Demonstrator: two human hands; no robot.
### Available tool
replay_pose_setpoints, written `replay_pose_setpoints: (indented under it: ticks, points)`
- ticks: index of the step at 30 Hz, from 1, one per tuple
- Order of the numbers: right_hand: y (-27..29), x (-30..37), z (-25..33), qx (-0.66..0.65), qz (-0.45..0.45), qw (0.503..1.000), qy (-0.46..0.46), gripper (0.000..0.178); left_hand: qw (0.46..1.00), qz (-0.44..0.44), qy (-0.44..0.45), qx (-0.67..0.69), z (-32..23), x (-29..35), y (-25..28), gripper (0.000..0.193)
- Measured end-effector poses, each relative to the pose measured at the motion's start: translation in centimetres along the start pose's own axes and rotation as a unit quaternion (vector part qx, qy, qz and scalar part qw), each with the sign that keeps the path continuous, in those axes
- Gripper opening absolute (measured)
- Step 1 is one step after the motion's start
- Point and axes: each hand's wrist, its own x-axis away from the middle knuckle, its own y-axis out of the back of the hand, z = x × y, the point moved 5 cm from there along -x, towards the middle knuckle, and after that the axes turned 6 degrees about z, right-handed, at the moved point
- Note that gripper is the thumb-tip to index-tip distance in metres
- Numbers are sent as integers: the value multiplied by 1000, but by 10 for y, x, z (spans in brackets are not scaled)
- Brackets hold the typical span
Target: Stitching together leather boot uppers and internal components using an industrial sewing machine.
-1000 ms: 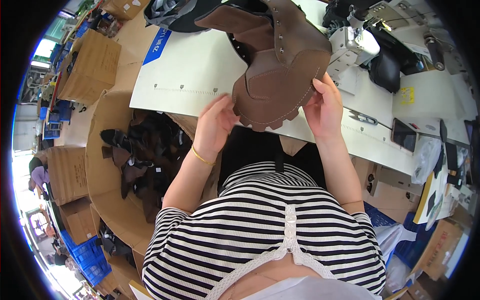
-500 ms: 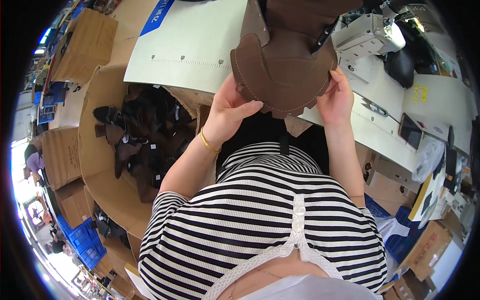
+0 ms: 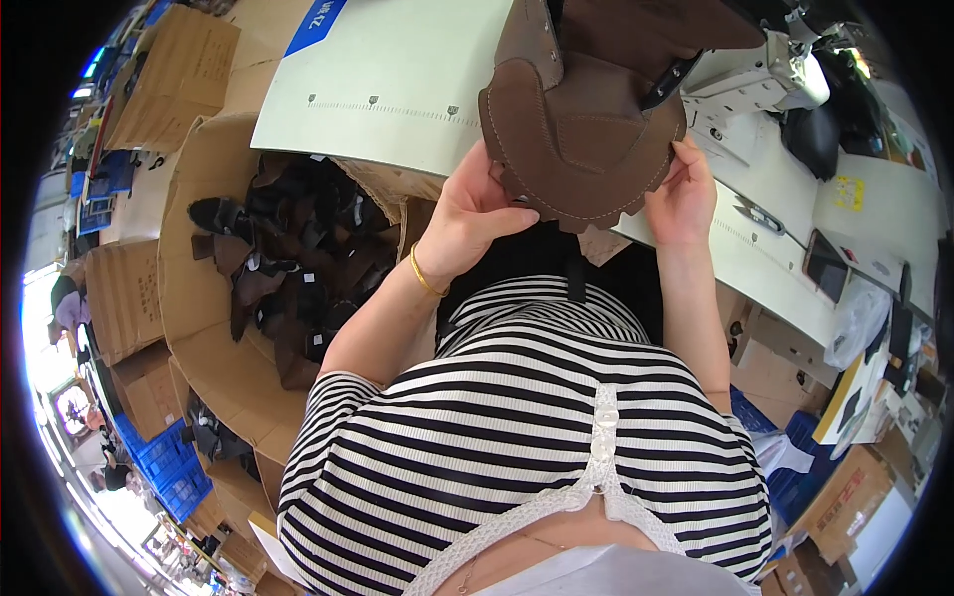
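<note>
White tabletop beneath brown shoe upper; filled carton left.

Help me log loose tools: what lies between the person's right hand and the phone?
In the head view, thread snips lie between the right hand and the phone, on the white tabletop beside its printed ruler scale.

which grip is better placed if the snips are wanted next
Probably the right grip: it holds the brown leather piece on the side nearer the snips; the left grip is farther away.
</note>
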Motion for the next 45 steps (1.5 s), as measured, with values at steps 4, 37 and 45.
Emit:
replay_pose_setpoints:
  ticks: [4,37,45]
  points:
    - [3,-1,0,-9,22,1000,-3,32,1000,4,8,13,0,-1,0,77]
    - [-4,4,-9,94,-99,991,-18,25,990,-93,21,-106,3,10,11,76]
    - [-14,13,-13,197,-53,979,23,35,831,-167,-172,-502,-58,7,-6,72]
